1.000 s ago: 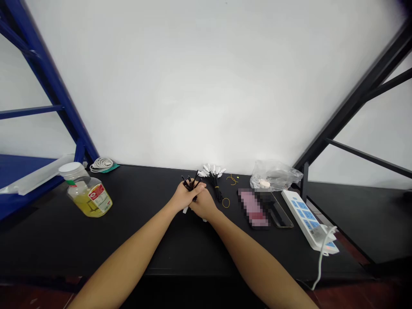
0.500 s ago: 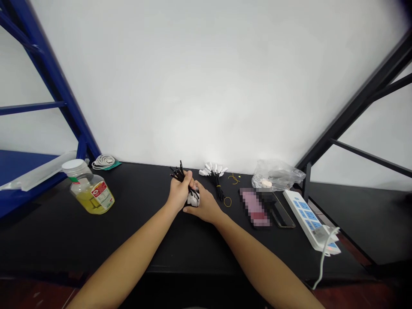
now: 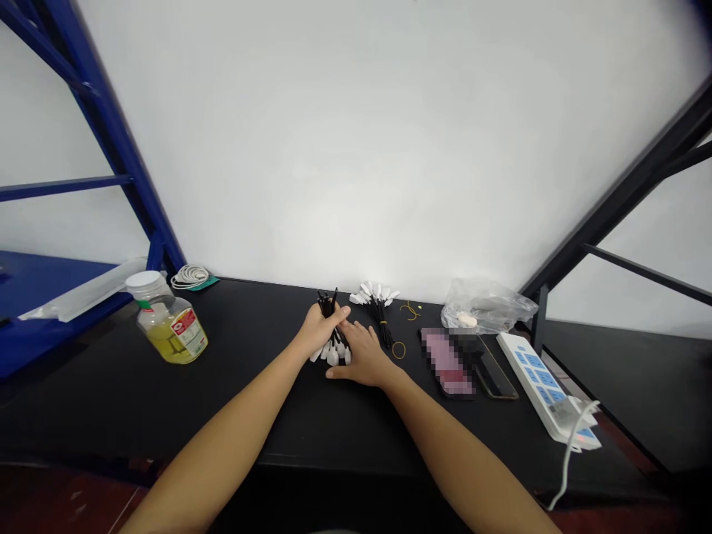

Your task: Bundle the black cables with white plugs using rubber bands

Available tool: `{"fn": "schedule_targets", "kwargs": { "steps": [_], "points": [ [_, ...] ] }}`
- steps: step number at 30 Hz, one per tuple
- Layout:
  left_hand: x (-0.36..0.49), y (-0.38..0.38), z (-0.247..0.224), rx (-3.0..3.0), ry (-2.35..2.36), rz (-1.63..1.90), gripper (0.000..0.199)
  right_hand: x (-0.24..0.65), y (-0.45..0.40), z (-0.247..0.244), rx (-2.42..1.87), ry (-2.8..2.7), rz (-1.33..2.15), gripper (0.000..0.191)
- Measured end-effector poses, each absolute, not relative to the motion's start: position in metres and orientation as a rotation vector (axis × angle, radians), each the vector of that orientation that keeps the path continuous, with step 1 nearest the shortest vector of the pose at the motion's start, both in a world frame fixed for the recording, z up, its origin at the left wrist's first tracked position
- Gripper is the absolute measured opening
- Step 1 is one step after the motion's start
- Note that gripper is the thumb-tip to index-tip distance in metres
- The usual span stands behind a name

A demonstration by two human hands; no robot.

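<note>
1. Left forearm [image 3: 222,429] and right forearm [image 3: 464,454] are bare all the way down the shot, pretty slim, tapering into narrow wrists.
2. Left hand [image 3: 321,330] and right hand [image 3: 364,357] are bare too, nothing worn; nails too small to make out.

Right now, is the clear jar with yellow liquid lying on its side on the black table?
No, the clear jar stands upright on the black table, with its white lid on top.
</note>
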State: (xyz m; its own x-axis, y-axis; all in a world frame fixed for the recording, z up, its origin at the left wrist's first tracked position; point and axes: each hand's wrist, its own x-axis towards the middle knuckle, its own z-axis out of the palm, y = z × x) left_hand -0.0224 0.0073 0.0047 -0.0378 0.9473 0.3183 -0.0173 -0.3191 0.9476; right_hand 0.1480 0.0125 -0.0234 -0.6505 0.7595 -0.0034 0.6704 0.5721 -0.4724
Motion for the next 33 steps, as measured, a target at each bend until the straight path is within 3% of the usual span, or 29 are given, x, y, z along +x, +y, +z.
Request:
{"fn": "schedule_targets", "kwargs": {
  "steps": [3,7,15,21,23,28,30,33],
  "points": [
    [-0.032,0.008,0.006,1.588,1.025,1.317,0.031,0.156,0.014,-0.019,-1.199,-2.649,0.704,0.122],
    [-0.031,0.006,0.007,1.582,0.936,1.189,0.033,0.157,0.013,-0.018,-1.189,-2.649,0.677,0.113],
    [-0.001,0.001,-0.004,1.478,1.002,1.274,0.065,0.149,0.01,-0.024,-1.207,-2.682,0.588,0.089],
    [0.0,0.003,-0.006,1.266,1.019,1.411,0.048,0.169,0.017,-0.007,-1.071,-2.634,0.601,0.098],
    [-0.003,0.005,-0.004,1.244,1.026,1.451,0.043,0.185,0.023,0.007,-1.116,-2.515,0.577,0.087],
    [-0.014,0.008,0.0,1.354,1.128,1.506,0.04,0.226,0.042,0.031,-1.572,-2.335,0.321,0.026],
    [-0.016,0.009,0.0,1.347,1.108,1.509,0.038,0.237,0.047,0.03,-1.761,-2.396,0.305,0.016],
    [-0.016,0.01,-0.001,1.272,1.039,1.515,0.038,0.244,0.053,0.023,-1.874,-2.476,0.307,0.018]
  ]
}}
